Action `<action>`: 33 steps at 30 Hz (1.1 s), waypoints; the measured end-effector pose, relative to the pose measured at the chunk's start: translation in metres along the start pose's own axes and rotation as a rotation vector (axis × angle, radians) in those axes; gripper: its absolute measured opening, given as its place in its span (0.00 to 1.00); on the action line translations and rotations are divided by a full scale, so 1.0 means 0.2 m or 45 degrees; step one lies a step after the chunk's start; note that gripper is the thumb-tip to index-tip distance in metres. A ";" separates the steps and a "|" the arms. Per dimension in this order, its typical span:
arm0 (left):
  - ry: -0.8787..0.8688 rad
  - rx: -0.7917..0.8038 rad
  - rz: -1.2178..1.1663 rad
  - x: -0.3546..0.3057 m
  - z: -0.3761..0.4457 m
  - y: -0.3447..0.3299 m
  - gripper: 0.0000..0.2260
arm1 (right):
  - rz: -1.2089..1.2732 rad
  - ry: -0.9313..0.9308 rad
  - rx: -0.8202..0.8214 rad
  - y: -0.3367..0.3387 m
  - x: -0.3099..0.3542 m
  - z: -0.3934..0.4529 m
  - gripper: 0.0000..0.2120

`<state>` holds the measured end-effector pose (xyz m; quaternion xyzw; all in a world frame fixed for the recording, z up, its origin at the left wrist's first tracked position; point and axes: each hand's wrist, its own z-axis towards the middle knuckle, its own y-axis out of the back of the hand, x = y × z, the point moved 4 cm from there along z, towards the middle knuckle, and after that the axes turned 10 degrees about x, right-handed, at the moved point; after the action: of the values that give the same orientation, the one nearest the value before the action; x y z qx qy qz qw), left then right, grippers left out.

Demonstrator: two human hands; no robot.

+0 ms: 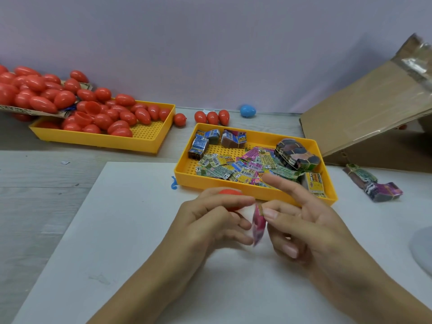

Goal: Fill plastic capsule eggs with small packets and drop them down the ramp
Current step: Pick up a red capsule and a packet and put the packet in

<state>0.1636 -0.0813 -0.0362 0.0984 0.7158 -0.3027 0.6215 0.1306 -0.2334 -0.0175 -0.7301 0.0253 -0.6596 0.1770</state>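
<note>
Fingers [268, 212] of the right hand [311, 228] pinch a pink packet [258, 224] at frame centre; the left hand [210, 216] curls round a red egg [230, 192]. The packet may slip from so light a pinch, or jam crumpled at the egg's mouth.

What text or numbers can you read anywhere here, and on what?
"6": on a green packet at the packet tray's front edge.
"6": on another green packet at its left edge.
All other packet print, barcodes and the cardboard's print: too blurred to read.
</note>
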 end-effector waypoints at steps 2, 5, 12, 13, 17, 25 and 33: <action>-0.023 0.052 0.123 -0.01 -0.01 -0.02 0.14 | -0.048 -0.002 0.014 0.00 0.00 0.00 0.29; -0.066 0.005 0.302 -0.02 -0.01 -0.04 0.10 | -0.165 0.034 -0.015 0.01 0.00 0.00 0.30; -0.115 0.015 0.289 -0.03 -0.02 -0.04 0.09 | -0.181 0.066 -0.070 0.03 0.00 0.01 0.31; -0.113 0.006 0.292 -0.02 -0.02 -0.03 0.12 | -0.180 0.068 -0.059 0.03 -0.01 0.01 0.31; -0.095 -0.020 0.387 -0.01 -0.02 -0.03 0.20 | -0.212 0.074 -0.045 0.01 -0.02 0.00 0.31; -0.091 0.106 0.281 -0.01 0.00 -0.02 0.16 | -0.024 -0.047 0.040 0.00 -0.01 0.00 0.29; -0.124 0.060 0.294 0.01 0.00 -0.02 0.14 | -0.059 -0.117 0.106 0.01 -0.03 0.00 0.26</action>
<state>0.1614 -0.0845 -0.0360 0.1799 0.6614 -0.2504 0.6837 0.1301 -0.2348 -0.0236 -0.7521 -0.0272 -0.6296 0.1929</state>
